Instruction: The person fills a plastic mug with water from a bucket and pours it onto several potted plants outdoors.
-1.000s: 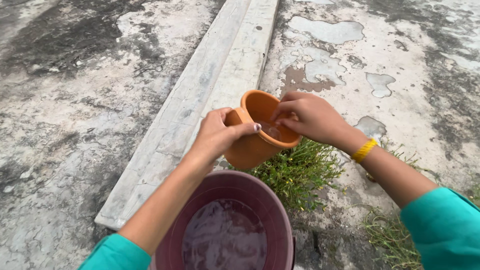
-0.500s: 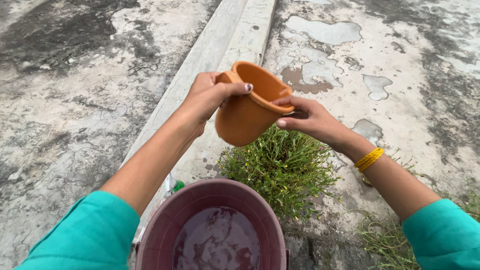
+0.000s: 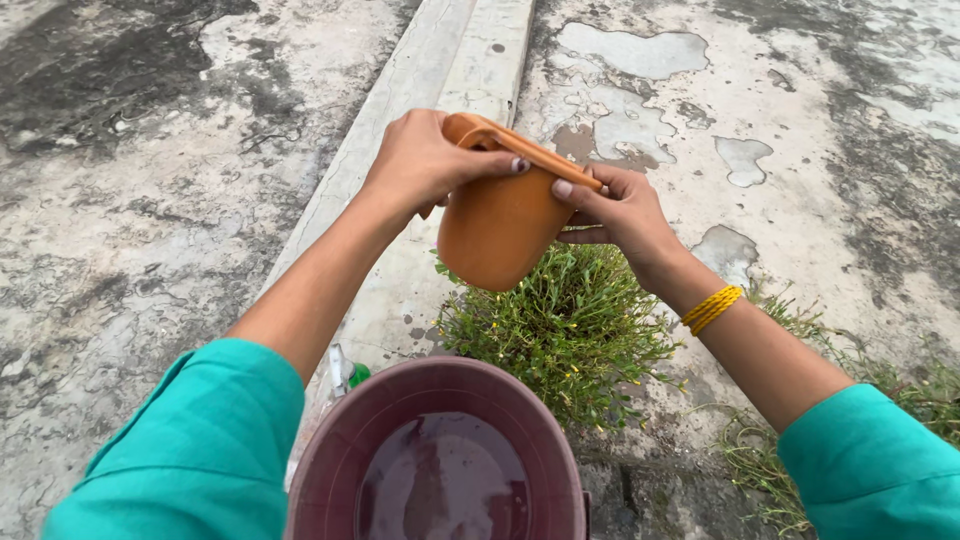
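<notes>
Closest in, right below the hands, sits a maroon bucket (image 3: 437, 400) with dark water in it, its rim just under both forearms. A bit of a green-capped bottle (image 3: 345, 372) pokes out beside it on the left-hand side.

Just past the bucket, and directly under the hands, is a clump of small green plant (image 3: 560, 330) growing out of the cracked concrete floor (image 3: 150, 230).

Above that clump both hands hold a small orange pot (image 3: 498, 232) up in the air. The left hand (image 3: 420, 160) is closed over the rim and the little lip on its side, thumb laid along the top edge. The right hand (image 3: 620, 210) pinches the opposite edge of the rim, fingers curled, thumb on top. There's a yellow bangle (image 3: 712, 308) on that wrist. The pot is tilted, mouth turned away from the camera, so I can't tell if anything's still inside or coming out.

Looks to me like the pouring-over-the-plant step, with the pot already well tipped. My guess is the next bit calls for a steady two-handed grip and keeping the mouth over the greenery, not the floor.

Farther out, beyond the hands, a pale concrete curb (image 3: 470, 60) runs away, with patchy peeling floor either side.
</notes>
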